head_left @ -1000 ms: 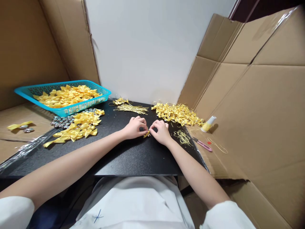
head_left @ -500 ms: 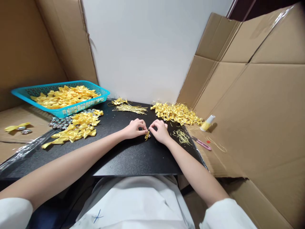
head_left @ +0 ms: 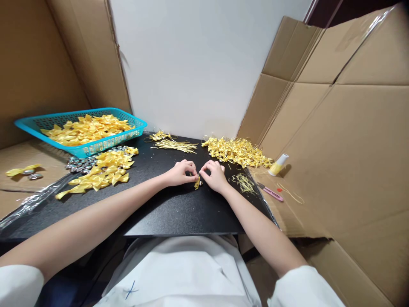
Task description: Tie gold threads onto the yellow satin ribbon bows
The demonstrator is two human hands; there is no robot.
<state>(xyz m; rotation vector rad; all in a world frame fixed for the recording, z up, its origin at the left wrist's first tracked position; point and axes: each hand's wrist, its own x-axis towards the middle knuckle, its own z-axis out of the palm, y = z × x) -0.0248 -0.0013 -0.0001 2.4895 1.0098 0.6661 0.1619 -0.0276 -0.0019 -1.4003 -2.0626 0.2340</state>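
Note:
Over the black tabletop [head_left: 179, 209], my left hand [head_left: 182, 173] and my right hand [head_left: 214, 175] face each other, fingertips almost meeting. Both are closed in a pinch on a thin yellow cord, of which only a bit shows between them. Just under the fingertips is a small yellow ribbon bow [head_left: 197, 184] with a shiny silver bell [head_left: 200, 183] against it. Whether the bow touches the table I cannot tell. The fingers hide the rest of the cord.
At left stand a turquoise basket [head_left: 79, 152] of yellow bows, silver bells [head_left: 81, 165] and loose bows [head_left: 105, 175]. Behind lie cut cords [head_left: 175, 146]; rightward are a heap of corded bows [head_left: 236, 151], thread scraps [head_left: 244, 183], a spool [head_left: 278, 165] and a pink cutter [head_left: 271, 194]. Cardboard walls flank everything.
Both hands stay in nearly the same place. The small bow and bell between them have shifted and turned slightly.

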